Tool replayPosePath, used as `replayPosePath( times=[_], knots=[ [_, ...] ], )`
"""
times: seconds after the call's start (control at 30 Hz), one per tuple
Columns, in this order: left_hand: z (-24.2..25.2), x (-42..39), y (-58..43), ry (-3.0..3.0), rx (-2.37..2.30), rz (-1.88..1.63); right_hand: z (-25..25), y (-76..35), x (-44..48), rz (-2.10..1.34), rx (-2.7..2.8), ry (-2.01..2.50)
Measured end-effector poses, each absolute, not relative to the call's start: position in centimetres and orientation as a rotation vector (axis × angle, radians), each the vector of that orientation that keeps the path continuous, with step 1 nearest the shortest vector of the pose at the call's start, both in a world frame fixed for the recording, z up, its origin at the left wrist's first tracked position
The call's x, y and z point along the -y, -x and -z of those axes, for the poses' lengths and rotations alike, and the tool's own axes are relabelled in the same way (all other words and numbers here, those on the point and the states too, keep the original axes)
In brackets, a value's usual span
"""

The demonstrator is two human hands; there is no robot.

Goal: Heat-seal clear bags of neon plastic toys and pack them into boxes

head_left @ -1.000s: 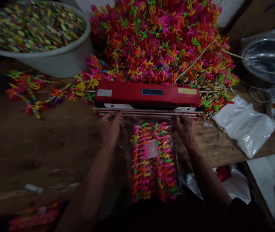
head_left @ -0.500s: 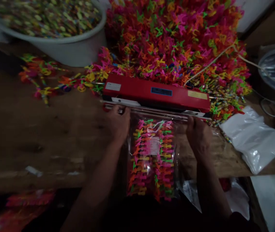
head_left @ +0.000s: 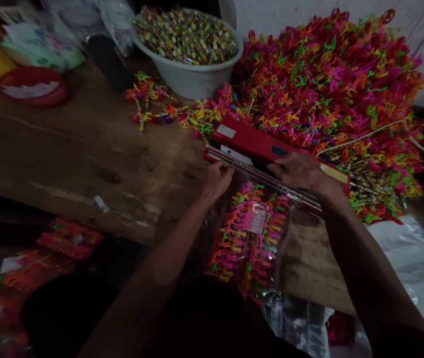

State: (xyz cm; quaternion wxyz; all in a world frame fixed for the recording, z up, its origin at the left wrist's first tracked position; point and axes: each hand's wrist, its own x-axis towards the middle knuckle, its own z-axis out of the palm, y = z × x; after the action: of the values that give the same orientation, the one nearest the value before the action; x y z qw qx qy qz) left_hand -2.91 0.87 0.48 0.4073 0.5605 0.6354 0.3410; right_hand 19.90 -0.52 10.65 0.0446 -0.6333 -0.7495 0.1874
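A clear plastic bag (head_left: 247, 243) packed with rows of bright pink, orange, yellow and green plastic pieces lies before me, its top edge across the strip of a long red bag sealer (head_left: 247, 139). My left hand (head_left: 218, 180) is closed in a pinch at the bag's upper left edge, by the front of the sealer. Over the middle of the sealer, my right hand (head_left: 297, 171) has its fingers curled on the front edge of the red lid. A pale label (head_left: 257, 217) shows inside the bag. The right fingertips are partly hidden.
Behind the sealer rises a large heap of colourful plastic pieces (head_left: 327, 84), beside a grey tub (head_left: 197, 82) of small patterned sticks. A red bowl (head_left: 33, 87) stands far left. White plastic bags (head_left: 409, 263) lie right; filled packs (head_left: 70, 238) sit below the table edge at left.
My right hand has left the bag's upper right edge and moved onto the sealer's lid. My left hand stays at the bag's left edge. The view has swung left.
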Motion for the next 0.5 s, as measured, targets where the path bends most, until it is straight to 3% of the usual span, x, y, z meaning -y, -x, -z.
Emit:
replayPosePath(
  times=[0.17,0.5],
  knots=[
    [-0.3,-0.9,2.5,-1.416,-1.577,-0.949,-10.6,-19.3,0.8,-0.586,2.419,1.937],
    [-2.8,-1.0,3.0,-1.719,-1.802,-0.846,-8.1,-16.4,3.5,-0.243,2.401,2.276]
  ],
)
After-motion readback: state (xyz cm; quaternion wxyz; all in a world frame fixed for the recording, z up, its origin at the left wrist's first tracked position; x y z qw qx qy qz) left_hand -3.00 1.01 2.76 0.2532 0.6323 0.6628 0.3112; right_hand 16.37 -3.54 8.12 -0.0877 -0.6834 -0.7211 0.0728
